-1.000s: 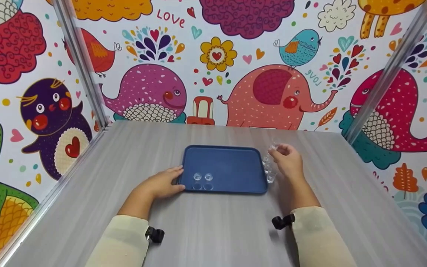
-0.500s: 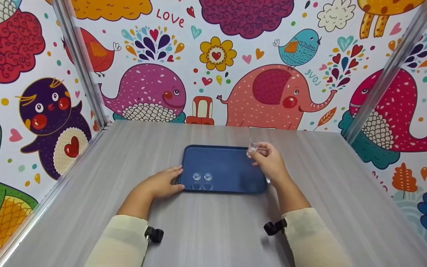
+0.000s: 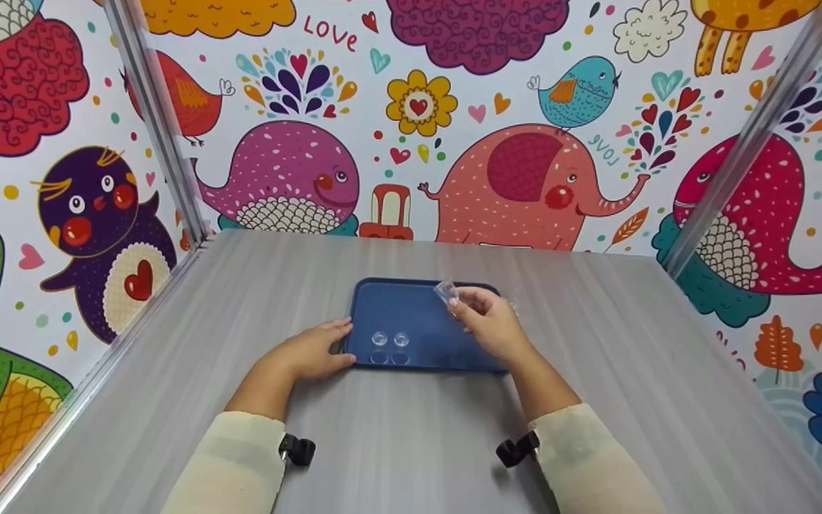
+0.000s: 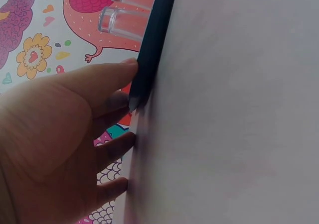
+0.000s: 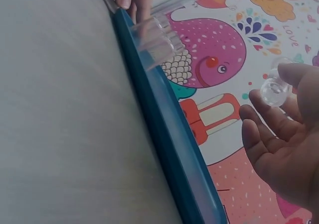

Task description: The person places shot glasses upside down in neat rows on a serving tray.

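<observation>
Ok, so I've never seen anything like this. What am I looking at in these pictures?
There is no machine at work here, just a person's two bare hands. The widest picture comes from a camera on the head, looking forward and down. The other two come from cameras on the wrists, one beside each hand.

On the grey table lies a blue tray, with two small clear cups standing side by side on it. The left hand rests against the tray's left edge. The right hand holds another clear cup, tilted and raised off the tray. Behind is a wall of cartoon animals.
</observation>
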Demonstrator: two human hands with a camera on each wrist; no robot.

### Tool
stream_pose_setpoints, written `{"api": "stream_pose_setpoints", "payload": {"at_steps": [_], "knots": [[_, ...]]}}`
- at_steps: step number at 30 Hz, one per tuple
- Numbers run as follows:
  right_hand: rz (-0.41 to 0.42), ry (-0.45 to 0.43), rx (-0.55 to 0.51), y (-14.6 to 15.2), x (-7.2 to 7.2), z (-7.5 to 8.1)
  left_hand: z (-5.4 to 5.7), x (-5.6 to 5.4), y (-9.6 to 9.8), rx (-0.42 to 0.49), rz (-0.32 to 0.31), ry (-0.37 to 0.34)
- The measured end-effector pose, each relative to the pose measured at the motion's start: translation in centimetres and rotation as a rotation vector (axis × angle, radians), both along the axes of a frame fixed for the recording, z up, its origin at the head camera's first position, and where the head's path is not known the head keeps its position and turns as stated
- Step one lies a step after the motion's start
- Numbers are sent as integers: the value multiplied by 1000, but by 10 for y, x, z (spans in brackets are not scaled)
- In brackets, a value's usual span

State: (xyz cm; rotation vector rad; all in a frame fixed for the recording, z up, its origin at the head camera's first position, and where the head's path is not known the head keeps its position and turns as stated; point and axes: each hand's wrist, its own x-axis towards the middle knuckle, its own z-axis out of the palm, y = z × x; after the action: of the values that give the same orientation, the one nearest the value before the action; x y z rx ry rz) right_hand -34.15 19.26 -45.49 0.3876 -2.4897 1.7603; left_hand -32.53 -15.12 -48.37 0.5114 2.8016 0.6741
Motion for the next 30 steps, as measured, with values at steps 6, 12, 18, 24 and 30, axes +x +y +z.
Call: {"api": "stream_pose_setpoints", "payload": {"at_steps": [6, 12, 18, 24, 30], "knots": [[30, 28, 15, -7, 2, -2, 1, 1, -1, 11, 0, -2], [50, 11, 28, -11, 4, -6, 2, 1, -1, 0, 2, -3], [66, -41, 105, -15, 5, -13, 1, 1, 0, 2, 6, 10], [97, -30, 167, -18, 4, -18, 2, 2, 1, -4, 32, -5], [179, -38, 231, -19, 6, -23, 4, 2, 2, -5, 34, -7]]}}
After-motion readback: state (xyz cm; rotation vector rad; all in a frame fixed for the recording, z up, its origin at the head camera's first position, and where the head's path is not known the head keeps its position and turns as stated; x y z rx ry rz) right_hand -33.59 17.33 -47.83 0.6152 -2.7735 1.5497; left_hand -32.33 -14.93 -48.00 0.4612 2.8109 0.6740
